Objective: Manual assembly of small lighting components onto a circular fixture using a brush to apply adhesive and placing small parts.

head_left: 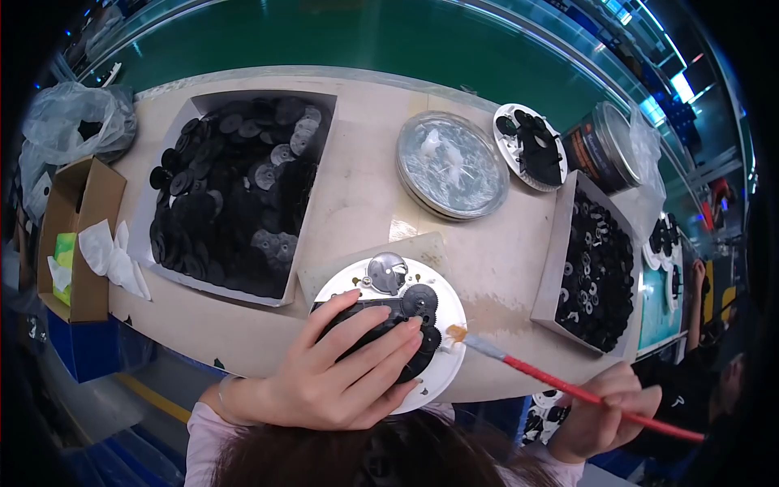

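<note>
A white round base [451, 341] with black gears and a black plastic body lies near the front edge of the table, over a flat pale board [426, 246]. A shiny round metal part [387, 272] sits at its far side. My left hand [337, 373] holds this gear assembly, its fingers curved over the black body; where the thumb rests is hidden. In my right hand [604, 412] is a paintbrush [552, 380] with a red handle, gripped by the handle. Its bristle tip, yellowish brown, is at the right rim of the white base, beside a black gear.
A large box [213, 286] of black and grey discs stands at the left, a box [550, 280] of small black parts at the right. Behind are a film-covered round tin [452, 166], another gear assembly [530, 146] and a can [602, 146]. A cardboard box [96, 280] with tissues stands far left.
</note>
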A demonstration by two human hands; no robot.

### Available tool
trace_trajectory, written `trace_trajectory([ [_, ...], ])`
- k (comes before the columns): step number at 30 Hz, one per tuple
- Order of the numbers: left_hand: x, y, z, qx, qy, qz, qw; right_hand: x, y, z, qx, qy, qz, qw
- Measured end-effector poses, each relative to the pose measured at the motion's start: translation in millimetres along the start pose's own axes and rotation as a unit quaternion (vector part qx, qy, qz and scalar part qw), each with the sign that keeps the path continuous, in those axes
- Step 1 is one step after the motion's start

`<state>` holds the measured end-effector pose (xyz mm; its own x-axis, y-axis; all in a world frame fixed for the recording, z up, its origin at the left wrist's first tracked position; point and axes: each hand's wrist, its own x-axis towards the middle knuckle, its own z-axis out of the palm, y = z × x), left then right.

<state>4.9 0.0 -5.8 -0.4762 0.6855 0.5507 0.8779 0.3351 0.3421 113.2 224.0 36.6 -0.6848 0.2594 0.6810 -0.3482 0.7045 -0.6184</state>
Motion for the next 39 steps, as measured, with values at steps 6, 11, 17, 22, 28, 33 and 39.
trace_trajectory([
  [6, -0.5, 1.7, -1.5, 0.011, -0.008, -0.001, 1.000, 1.1, -8.0, 10.3, -0.034, -0.051, -0.033, 0.998],
  [11, -0.3, 1.9, -1.5, 0.007, -0.013, -0.006, 1.000, -2.6, -3.5, 11.8, -0.008, -0.049, -0.048, 0.998],
  [17, -0.4, -0.1, -1.2, 0.004, -0.015, -0.005, 1.000, 7.4, -12.4, 9.8, -0.025, -0.082, -0.021, 0.996],
  [22, -0.8, -0.1, -1.1, 0.002, -0.015, -0.002, 1.000, 3.5, -10.2, 12.2, -0.044, -0.024, -0.021, 0.999],
  [28, -1.9, -0.9, -0.7, -0.008, -0.016, -0.003, 1.000, 1.2, -11.6, 14.3, -0.040, 0.016, -0.018, 0.999],
  [33, 1.2, 3.2, -0.5, -0.023, -0.004, -0.005, 1.000, 1.7, -9.6, 8.9, -0.039, -0.002, -0.040, 0.998],
  [39, 0.2, -1.1, -0.3, -0.022, -0.004, -0.008, 1.000, 5.4, -8.7, 13.1, -0.022, -0.020, -0.032, 0.999],
])
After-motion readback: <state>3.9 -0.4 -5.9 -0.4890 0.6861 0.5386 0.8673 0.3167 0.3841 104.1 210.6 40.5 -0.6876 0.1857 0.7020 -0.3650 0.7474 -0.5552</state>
